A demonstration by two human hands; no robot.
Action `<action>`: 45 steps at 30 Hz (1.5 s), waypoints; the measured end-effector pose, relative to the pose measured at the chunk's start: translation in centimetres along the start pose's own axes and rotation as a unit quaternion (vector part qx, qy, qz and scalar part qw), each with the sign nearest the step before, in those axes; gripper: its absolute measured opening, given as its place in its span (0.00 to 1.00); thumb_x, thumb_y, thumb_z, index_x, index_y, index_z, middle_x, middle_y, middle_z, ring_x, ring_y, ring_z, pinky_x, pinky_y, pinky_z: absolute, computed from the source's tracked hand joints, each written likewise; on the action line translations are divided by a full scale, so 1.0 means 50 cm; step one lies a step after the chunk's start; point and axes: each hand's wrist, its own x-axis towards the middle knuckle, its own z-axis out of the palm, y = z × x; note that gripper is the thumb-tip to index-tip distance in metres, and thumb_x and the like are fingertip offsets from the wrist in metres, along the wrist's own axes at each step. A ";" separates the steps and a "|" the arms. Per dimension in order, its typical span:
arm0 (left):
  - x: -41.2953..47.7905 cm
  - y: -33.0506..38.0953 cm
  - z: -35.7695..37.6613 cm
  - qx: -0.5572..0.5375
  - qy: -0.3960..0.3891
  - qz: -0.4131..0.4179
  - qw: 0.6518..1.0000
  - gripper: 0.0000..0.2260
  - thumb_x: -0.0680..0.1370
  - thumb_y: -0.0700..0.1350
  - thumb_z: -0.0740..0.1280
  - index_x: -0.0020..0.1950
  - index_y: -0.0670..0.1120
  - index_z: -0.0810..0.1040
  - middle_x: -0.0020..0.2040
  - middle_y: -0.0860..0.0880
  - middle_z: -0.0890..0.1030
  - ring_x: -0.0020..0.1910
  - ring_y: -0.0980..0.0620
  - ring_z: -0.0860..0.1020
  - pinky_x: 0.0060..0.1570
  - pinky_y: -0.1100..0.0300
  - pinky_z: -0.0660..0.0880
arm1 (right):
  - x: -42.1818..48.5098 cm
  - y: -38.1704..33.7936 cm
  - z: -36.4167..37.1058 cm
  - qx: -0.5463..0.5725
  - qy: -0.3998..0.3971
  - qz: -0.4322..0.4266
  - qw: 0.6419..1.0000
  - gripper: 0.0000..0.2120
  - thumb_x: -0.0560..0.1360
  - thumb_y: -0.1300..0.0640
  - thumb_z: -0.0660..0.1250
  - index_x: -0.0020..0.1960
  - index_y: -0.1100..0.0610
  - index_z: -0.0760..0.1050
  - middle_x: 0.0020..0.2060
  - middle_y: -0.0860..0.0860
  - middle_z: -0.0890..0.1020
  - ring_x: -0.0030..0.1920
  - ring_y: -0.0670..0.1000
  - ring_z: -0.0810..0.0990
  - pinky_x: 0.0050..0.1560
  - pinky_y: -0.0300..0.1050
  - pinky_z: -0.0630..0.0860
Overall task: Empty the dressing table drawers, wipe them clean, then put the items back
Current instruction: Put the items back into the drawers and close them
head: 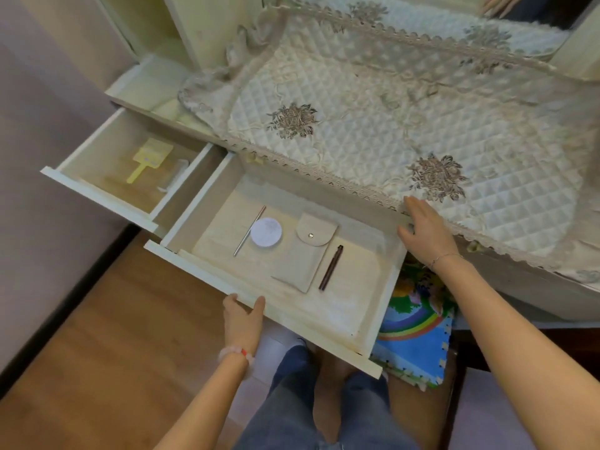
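Head camera looks down into the big drawer (324, 319), which is pulled far out from under the counter (156, 82). On its pale floor lie four things, each flat. A thin silver stick (242, 243) sits to the left, touching a round white pad (266, 232). Next comes a tan pouch (306, 254) with a snap on its flap, and a dark brown pen (330, 267) lies along the pouch's right side.

At the drawer's front board is the left hand (243, 319), holding it from below. Its thumb and one finger curl up over the rim, and the other fingers are hidden under the board. The right hand (425, 232) rests flat on the counter's edge by the drawer's back right corner, with its fingers straight and nothing in them.

A small drawer (97, 201) is open too, just left of the big one. Inside are a yellow paddle (144, 160) and a white thing (177, 177) (too blurry to name).

A quilted cloth (389, 118) with lace and sewn flowers covers the counter. Under the big drawer's right end lies a bright foam mat (412, 323) with a rainbow on it. The wood floor (113, 336) is on the left, and the person's jeans (292, 401) show at the bottom.
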 end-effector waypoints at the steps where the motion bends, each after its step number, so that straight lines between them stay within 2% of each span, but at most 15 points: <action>1: 0.009 -0.005 -0.003 -0.018 -0.022 -0.002 1.000 0.30 0.77 0.46 0.66 0.74 0.42 0.54 0.69 0.42 0.66 0.64 0.45 0.68 0.59 0.57 0.66 | 0.003 -0.002 0.006 -0.007 -0.006 0.008 1.000 0.28 0.78 0.55 0.59 0.75 0.59 0.55 0.75 0.55 0.57 0.75 0.55 0.52 0.74 0.51 0.51; 4: 0.029 -0.020 -0.012 -0.052 -0.047 0.005 0.998 0.33 0.77 0.44 0.66 0.76 0.47 0.50 0.70 0.44 0.66 0.67 0.46 0.67 0.62 0.58 0.64 | 0.007 -0.007 0.022 -0.050 -0.014 0.015 0.999 0.27 0.78 0.54 0.60 0.74 0.59 0.56 0.75 0.55 0.56 0.75 0.57 0.52 0.73 0.58 0.53; 7: 0.044 -0.035 -0.024 -0.120 -0.047 -0.008 0.992 0.34 0.77 0.42 0.67 0.76 0.50 0.51 0.70 0.45 0.67 0.69 0.45 0.66 0.68 0.49 0.65 | 0.009 -0.010 0.029 -0.062 -0.019 0.030 0.997 0.29 0.78 0.54 0.60 0.75 0.59 0.53 0.76 0.54 0.52 0.76 0.56 0.49 0.74 0.57 0.50; 8: 0.049 -0.039 -0.028 -0.148 -0.052 -0.017 0.987 0.31 0.77 0.40 0.66 0.75 0.49 0.55 0.69 0.44 0.69 0.68 0.45 0.68 0.67 0.48 0.67 | 0.011 -0.011 0.029 -0.063 -0.017 0.033 0.997 0.30 0.78 0.55 0.60 0.75 0.59 0.52 0.76 0.54 0.51 0.76 0.56 0.48 0.74 0.57 0.50; 11: 0.055 -0.033 -0.033 -0.198 -0.073 -0.026 0.977 0.20 0.77 0.38 0.65 0.69 0.43 0.67 0.62 0.43 0.76 0.62 0.45 0.74 0.57 0.56 0.73 | 0.014 -0.017 0.029 -0.059 -0.014 0.045 0.997 0.30 0.78 0.57 0.59 0.76 0.60 0.51 0.76 0.54 0.51 0.76 0.55 0.48 0.74 0.55 0.48; 15: 0.061 -0.004 -0.030 -0.265 -0.106 -0.034 0.958 0.16 0.79 0.39 0.62 0.67 0.43 0.70 0.58 0.45 0.78 0.57 0.47 0.77 0.52 0.59 0.74 | 0.017 -0.021 0.030 -0.069 -0.007 0.051 0.996 0.30 0.78 0.55 0.60 0.76 0.59 0.51 0.76 0.54 0.51 0.76 0.55 0.49 0.74 0.57 0.49; 19: 0.084 0.029 -0.023 -0.328 -0.123 -0.090 0.932 0.21 0.80 0.44 0.61 0.73 0.43 0.64 0.69 0.43 0.68 0.64 0.40 0.71 0.57 0.52 0.74 | 0.018 -0.023 0.031 -0.068 -0.008 0.054 0.996 0.30 0.78 0.54 0.60 0.76 0.59 0.50 0.76 0.54 0.51 0.76 0.55 0.48 0.74 0.57 0.49; 22: 0.102 0.051 -0.012 -0.351 -0.136 -0.102 0.921 0.23 0.80 0.46 0.61 0.74 0.43 0.61 0.73 0.40 0.62 0.64 0.38 0.70 0.61 0.49 0.72 | 0.020 -0.020 0.032 -0.067 -0.007 0.056 0.996 0.30 0.78 0.54 0.59 0.76 0.59 0.51 0.76 0.54 0.51 0.76 0.55 0.48 0.74 0.56 0.49; 34: 0.157 0.131 0.047 -0.386 -0.172 -0.107 0.900 0.25 0.80 0.49 0.59 0.75 0.43 0.57 0.73 0.37 0.60 0.66 0.37 0.69 0.63 0.48 0.70 | 0.030 -0.012 0.029 -0.033 0.016 0.048 0.998 0.29 0.78 0.54 0.59 0.75 0.57 0.53 0.76 0.52 0.53 0.76 0.53 0.49 0.73 0.55 0.47; 38: 0.185 0.166 0.072 -0.392 -0.187 -0.109 0.894 0.26 0.80 0.50 0.59 0.76 0.43 0.56 0.73 0.37 0.60 0.66 0.36 0.69 0.63 0.47 0.69 | 0.038 -0.003 0.025 -0.001 0.038 0.041 0.998 0.28 0.78 0.51 0.59 0.75 0.56 0.56 0.75 0.51 0.55 0.76 0.51 0.51 0.73 0.52 0.45; 45: 0.220 0.239 0.129 -0.396 -0.201 -0.107 0.889 0.26 0.81 0.50 0.59 0.75 0.44 0.56 0.74 0.38 0.58 0.68 0.37 0.66 0.66 0.46 0.67 | 0.049 0.023 0.017 0.018 0.026 0.025 0.999 0.28 0.79 0.46 0.57 0.75 0.52 0.55 0.75 0.47 0.56 0.75 0.46 0.50 0.73 0.47 0.44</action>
